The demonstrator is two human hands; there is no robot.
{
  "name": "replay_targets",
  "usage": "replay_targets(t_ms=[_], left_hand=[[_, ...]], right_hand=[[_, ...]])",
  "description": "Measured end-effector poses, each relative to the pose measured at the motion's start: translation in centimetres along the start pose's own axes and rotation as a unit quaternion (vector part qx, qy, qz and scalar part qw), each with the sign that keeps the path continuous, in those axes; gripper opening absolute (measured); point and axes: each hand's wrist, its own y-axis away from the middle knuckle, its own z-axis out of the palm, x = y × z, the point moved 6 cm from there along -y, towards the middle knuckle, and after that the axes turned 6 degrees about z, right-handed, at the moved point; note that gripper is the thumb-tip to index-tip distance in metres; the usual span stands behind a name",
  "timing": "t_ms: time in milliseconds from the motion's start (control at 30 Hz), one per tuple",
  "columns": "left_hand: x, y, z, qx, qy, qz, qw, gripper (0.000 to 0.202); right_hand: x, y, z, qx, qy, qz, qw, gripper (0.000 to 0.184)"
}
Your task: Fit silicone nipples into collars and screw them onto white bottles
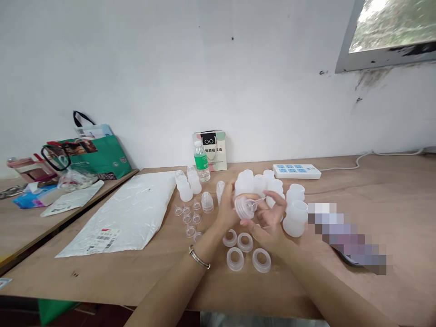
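Observation:
In front of me, above the table, my left hand [229, 211] is closed round a translucent baby bottle collar [242, 209]. A clear silicone teat [251, 205] sits in the collar, its tip toward the right. My right hand [272, 217] pinches at the teat's end, thumb below the collar. Beneath the hands lie several loose collar rings [235, 259]. Left of them are several clear teats [187, 219] and a ribbed clear cap [207, 202]. Milky bottle bodies [294, 219] stand behind and right of my hands, partly hidden. Capped bottles [185, 190] stand at the left.
A white plastic mailer [129, 218] covers the table's left part. At the back are a water bottle [201, 162], a paper bag [218, 156] and a white power strip [297, 171]. A pixelated object [347, 240] lies right. A green bag [109, 159] rests on the neighbouring table.

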Motion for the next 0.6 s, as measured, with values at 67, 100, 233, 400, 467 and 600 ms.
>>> replay_targets(t_ms=[67, 100, 233, 400, 467, 600], left_hand=[[0.5, 0.5, -2.0, 0.047, -0.035, 0.039, 0.998, 0.050], [0.7, 1.0, -2.9, 0.060, -0.057, 0.061, 0.995, 0.050], [1.0, 2.7, -4.7, -0.018, -0.132, 0.125, 0.983, 0.049], [1.8, 3.7, -4.2, -0.144, -0.147, 0.182, 0.962, 0.059], [2.2, 3.8, -4.0, -0.163, -0.143, 0.187, 0.958, 0.065], [2.4, 3.9, -3.8, -0.181, -0.100, 0.139, 0.968, 0.066]], right_hand=[[-0.9, -0.8, -0.9, 0.046, -0.031, 0.013, 0.998, 0.059], [-1.1, -1.1, -1.3, 0.065, -0.045, 0.027, 0.997, 0.060], [-0.6, -1.6, -1.5, 0.054, -0.064, 0.098, 0.992, 0.049], [0.2, -0.8, -0.4, -0.026, -0.015, 0.140, 0.990, 0.038], [0.1, -0.4, 0.1, -0.053, -0.005, 0.145, 0.988, 0.039], [-0.2, -0.1, 0.2, -0.073, -0.012, 0.150, 0.986, 0.038]])
